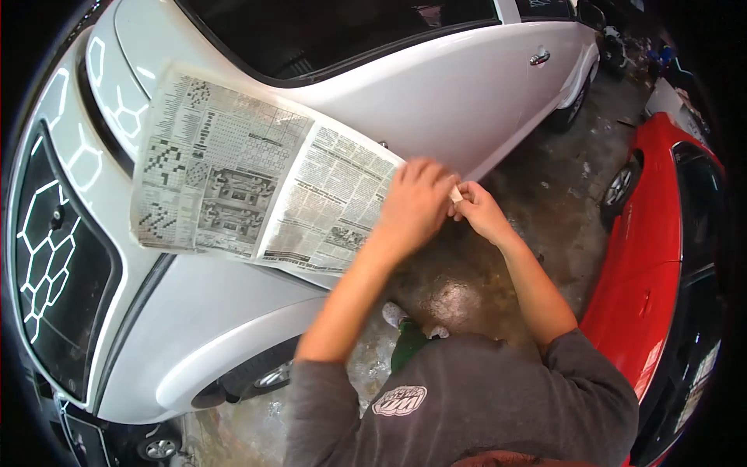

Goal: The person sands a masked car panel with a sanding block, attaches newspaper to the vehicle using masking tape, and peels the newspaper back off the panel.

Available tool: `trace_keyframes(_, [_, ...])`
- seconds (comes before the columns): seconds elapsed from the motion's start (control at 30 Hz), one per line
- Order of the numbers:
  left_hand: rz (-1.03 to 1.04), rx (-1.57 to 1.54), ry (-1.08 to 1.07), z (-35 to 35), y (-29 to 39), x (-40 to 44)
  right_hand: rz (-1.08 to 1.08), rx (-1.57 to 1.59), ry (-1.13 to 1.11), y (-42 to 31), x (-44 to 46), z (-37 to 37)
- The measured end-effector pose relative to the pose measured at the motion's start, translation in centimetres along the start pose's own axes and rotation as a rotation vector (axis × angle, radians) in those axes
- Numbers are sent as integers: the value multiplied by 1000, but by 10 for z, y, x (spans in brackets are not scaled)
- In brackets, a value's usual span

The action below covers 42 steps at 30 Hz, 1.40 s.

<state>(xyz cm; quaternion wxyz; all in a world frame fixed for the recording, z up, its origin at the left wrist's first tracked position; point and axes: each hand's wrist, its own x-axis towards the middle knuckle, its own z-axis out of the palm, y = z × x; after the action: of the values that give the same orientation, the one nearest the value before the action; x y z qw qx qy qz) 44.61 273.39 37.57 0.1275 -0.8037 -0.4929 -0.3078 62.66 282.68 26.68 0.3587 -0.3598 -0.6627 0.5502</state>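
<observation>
Newspaper (292,183) on white car (436,86) — crossword grids (164,161) show; fine print (342,167) illegible.

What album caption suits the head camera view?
Bare left hand and right hand close together by a grey printed newspaper spread over a white car.

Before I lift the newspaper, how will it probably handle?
The newspaper will probably feel floppy and light, being thin, broad paper. It may bend along the crease between its printed pages. It could slide, since the white car beneath looks smooth.
</observation>
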Motion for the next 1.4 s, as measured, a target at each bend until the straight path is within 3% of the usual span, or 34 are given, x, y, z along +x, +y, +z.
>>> trace_keyframes(0.07, [96,342,-235,-12,-32,29,10,-91,36,-13,-7,1])
trace_keyframes(0.17, [-55,308,-727,-31,-48,70,-8,-171,89,-18,-5,4])
trace_keyframes(0.3, [-149,238,-858,-40,-49,86,19,-298,161,-43,-13,8])
trace_keyframes(0.4, [-129,246,-962,-45,-41,91,-216,-791,193,-53,-15,8])
trace_keyframes(0.43, [-107,255,-943,-41,-42,88,-166,-938,99,-46,-14,0])
trace_keyframes(0.53, [-51,284,-858,-40,-45,85,90,-836,80,-27,-14,-23])
trace_keyframes(0.67, [10,250,-794,-51,-37,77,-84,-195,67,-53,-46,-5])
trace_keyframes(0.73, [14,253,-791,-65,-27,78,-310,17,146,-31,-42,16])
trace_keyframes(0.87, [-39,297,-776,-128,-21,91,-358,17,330,-40,-61,20])
trace_keyframes(0.93, [-41,287,-736,-160,-29,85,-369,49,261,-60,-81,14])
trace_keyframes(1.0, [0,236,-656,-188,-35,66,-513,-183,249,-85,-101,4])
trace_keyframes(1.07, [120,272,-610,-214,-5,40,-578,-148,343,-88,-118,-20])
trace_keyframes(1.13, [142,265,-417,-227,37,-4,-634,-188,476,-88,-135,-66])
trace_keyframes(1.2, [78,200,-427,-240,66,-51,-972,-425,270,-128,-137,-101])
trace_keyframes(1.27, [-127,-50,-354,-240,81,-97,-1109,-472,244,-167,-136,-86])
trace_keyframes(1.4, [-544,-350,-116,-237,106,-206,-1238,-518,-166,-234,-117,-1])
